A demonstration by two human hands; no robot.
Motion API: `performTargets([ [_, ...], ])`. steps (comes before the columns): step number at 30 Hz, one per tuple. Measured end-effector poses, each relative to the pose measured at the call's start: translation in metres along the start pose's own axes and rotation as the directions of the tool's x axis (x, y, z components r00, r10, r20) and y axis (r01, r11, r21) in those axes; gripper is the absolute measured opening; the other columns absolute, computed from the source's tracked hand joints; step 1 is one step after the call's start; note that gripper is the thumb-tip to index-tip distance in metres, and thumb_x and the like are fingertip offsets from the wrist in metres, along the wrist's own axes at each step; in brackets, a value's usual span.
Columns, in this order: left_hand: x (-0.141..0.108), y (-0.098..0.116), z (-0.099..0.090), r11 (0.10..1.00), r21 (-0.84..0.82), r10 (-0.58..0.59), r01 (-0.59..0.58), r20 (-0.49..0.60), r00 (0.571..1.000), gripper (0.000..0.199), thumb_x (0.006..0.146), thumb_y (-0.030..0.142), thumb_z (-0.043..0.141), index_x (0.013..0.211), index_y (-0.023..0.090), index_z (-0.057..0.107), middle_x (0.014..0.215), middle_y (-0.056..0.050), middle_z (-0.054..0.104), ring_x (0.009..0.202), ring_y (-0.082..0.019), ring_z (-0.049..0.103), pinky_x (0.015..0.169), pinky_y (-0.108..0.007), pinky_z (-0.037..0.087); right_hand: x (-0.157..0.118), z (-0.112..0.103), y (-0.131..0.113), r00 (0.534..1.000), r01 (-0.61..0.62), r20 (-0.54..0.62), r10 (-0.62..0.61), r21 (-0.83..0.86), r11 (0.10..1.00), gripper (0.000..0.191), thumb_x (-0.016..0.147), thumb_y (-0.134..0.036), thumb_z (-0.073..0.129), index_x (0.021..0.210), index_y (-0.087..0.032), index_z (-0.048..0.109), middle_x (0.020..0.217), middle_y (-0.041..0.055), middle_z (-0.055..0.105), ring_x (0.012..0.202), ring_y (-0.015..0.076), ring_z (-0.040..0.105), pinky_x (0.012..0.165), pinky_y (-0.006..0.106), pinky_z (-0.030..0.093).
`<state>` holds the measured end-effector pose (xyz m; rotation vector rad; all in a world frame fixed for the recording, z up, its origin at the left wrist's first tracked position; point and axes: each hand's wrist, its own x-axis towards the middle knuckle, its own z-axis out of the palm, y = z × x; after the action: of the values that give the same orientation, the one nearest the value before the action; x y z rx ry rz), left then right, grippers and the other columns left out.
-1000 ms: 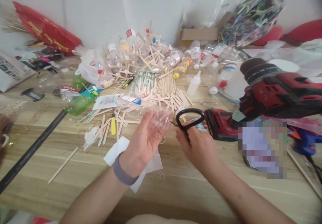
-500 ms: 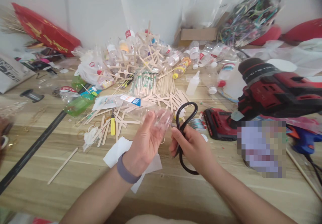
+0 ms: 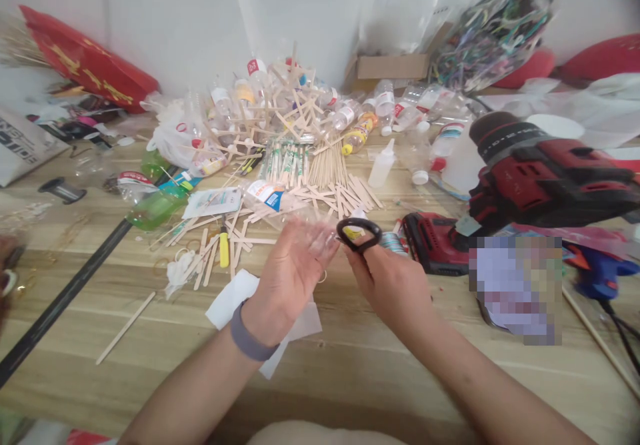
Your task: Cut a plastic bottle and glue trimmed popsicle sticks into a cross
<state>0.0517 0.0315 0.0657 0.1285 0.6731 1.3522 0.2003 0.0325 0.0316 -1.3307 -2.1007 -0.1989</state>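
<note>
My left hand [image 3: 295,268], with a grey band on its wrist, is wrapped round a clear plastic bottle [image 3: 300,215] that lies tilted away to the upper left, its blue and white label [image 3: 267,195] showing. Close beside it, my right hand [image 3: 390,278] grips black-handled scissors [image 3: 359,233]; one handle loop stands up over the fingers. The blades are hidden near the left fingertips at the bottle's end. White paper pieces [image 3: 235,298] lie under the left wrist, and a yellow-handled tool [image 3: 224,248] is to the left.
Wooden sticks [image 3: 340,195] and a pile of plastic bottles [image 3: 345,117] fill the back. A red and black drill [image 3: 545,171] stands at the right, near a blue glue gun [image 3: 595,275]. A black bar [image 3: 65,298] and green bottle [image 3: 157,206] are at the left.
The scissors have turned in my right hand, so only one loop shows now. My left hand has rolled over a little with the bottle, and its label shows more.
</note>
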Motion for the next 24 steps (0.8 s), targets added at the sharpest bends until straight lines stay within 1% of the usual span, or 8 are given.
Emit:
performTargets([
  [6, 0.005, -0.002, -0.002, 0.998, 0.037, -0.043, 0.046, -0.062, 0.997, 0.017, 0.092, 0.018, 0.058, 0.075, 0.016, 0.060, 0.081, -0.003, 0.067, 0.082, -0.015, 0.068, 0.085, -0.029, 0.053, -0.004, 0.006, -0.001, 0.999, 0.041, 0.034, -0.039, -0.076, 0.996, 0.047, 0.103, -0.036, 0.031, 0.075, -0.017, 0.063, 0.055, 0.0049, 0.066, 0.046, 0.0147, 0.059, 0.044, 0.027, 0.023],
  [8, 0.005, -0.002, -0.002, 0.999, 0.021, -0.047, 0.049, -0.064, 0.997, 0.016, 0.091, 0.014, 0.058, 0.076, 0.016, 0.061, 0.082, -0.003, 0.068, 0.082, -0.015, 0.068, 0.087, -0.029, 0.052, -0.005, 0.008, -0.001, 0.998, -0.022, 0.058, 0.022, -0.009, 1.000, 0.044, 0.102, -0.037, 0.032, 0.076, -0.018, 0.062, 0.054, 0.0051, 0.067, 0.044, 0.0150, 0.058, 0.043, 0.028, 0.023],
  [11, 0.005, -0.003, -0.001, 0.999, 0.000, -0.035, 0.035, -0.067, 0.997, 0.017, 0.092, 0.015, 0.057, 0.077, 0.015, 0.063, 0.085, -0.004, 0.069, 0.084, -0.016, 0.069, 0.086, -0.028, 0.053, -0.005, 0.010, -0.004, 0.971, -0.207, 0.167, 0.172, 0.217, 0.954, 0.035, 0.099, -0.038, 0.039, 0.076, -0.019, 0.058, 0.054, 0.0036, 0.067, 0.043, 0.0161, 0.060, 0.042, 0.026, 0.029],
  [14, 0.005, -0.006, -0.001, 1.000, 0.007, -0.013, 0.013, -0.043, 0.999, 0.020, 0.095, 0.017, 0.053, 0.078, 0.014, 0.064, 0.083, -0.004, 0.069, 0.081, -0.014, 0.068, 0.079, -0.025, 0.054, -0.003, 0.008, -0.010, 0.912, -0.393, 0.311, 0.267, 0.479, 0.785, 0.032, 0.095, -0.038, 0.044, 0.068, -0.022, 0.049, 0.053, 0.0015, 0.066, 0.046, 0.0165, 0.062, 0.045, 0.025, 0.039],
  [17, 0.004, -0.009, -0.001, 0.999, 0.047, 0.001, -0.002, 0.019, 1.000, 0.026, 0.098, 0.021, 0.047, 0.082, 0.013, 0.067, 0.084, -0.006, 0.071, 0.079, -0.013, 0.068, 0.076, -0.023, 0.054, -0.002, 0.004, -0.018, 0.835, -0.550, 0.467, 0.291, 0.681, 0.484, 0.033, 0.093, -0.048, 0.046, 0.070, -0.024, 0.046, 0.051, -0.0004, 0.064, 0.044, 0.0169, 0.062, 0.045, 0.026, 0.047],
  [20, 0.004, -0.010, -0.001, 0.996, 0.089, 0.006, -0.015, 0.104, 0.995, 0.033, 0.100, 0.024, 0.042, 0.086, 0.011, 0.069, 0.085, -0.007, 0.071, 0.078, -0.013, 0.067, 0.076, -0.023, 0.054, -0.001, 0.000, -0.023, 0.740, -0.668, 0.606, 0.293, 0.712, 0.214, 0.037, 0.089, -0.058, 0.049, 0.075, -0.024, 0.048, 0.054, -0.0006, 0.066, 0.045, 0.0182, 0.064, 0.041, 0.026, 0.047],
  [22, 0.004, -0.010, -0.002, 0.994, 0.104, 0.010, -0.024, 0.133, 0.991, 0.032, 0.099, 0.026, 0.045, 0.085, 0.011, 0.069, 0.082, -0.006, 0.070, 0.077, -0.014, 0.067, 0.076, -0.024, 0.053, 0.000, -0.003, -0.023, 0.712, -0.698, 0.640, 0.289, 0.692, 0.186, 0.037, 0.089, -0.058, 0.049, 0.076, -0.023, 0.048, 0.056, 0.0002, 0.068, 0.045, 0.0182, 0.065, 0.039, 0.025, 0.044],
  [24, 0.004, -0.008, -0.004, 0.995, 0.098, 0.016, -0.027, 0.118, 0.993, 0.025, 0.095, 0.026, 0.053, 0.081, 0.013, 0.068, 0.079, -0.004, 0.069, 0.076, -0.015, 0.066, 0.077, -0.025, 0.052, 0.001, -0.004, -0.017, 0.755, -0.655, 0.597, 0.271, 0.688, 0.313, 0.036, 0.091, -0.054, 0.047, 0.073, -0.023, 0.049, 0.055, 0.0009, 0.068, 0.046, 0.0176, 0.064, 0.042, 0.025, 0.044],
])
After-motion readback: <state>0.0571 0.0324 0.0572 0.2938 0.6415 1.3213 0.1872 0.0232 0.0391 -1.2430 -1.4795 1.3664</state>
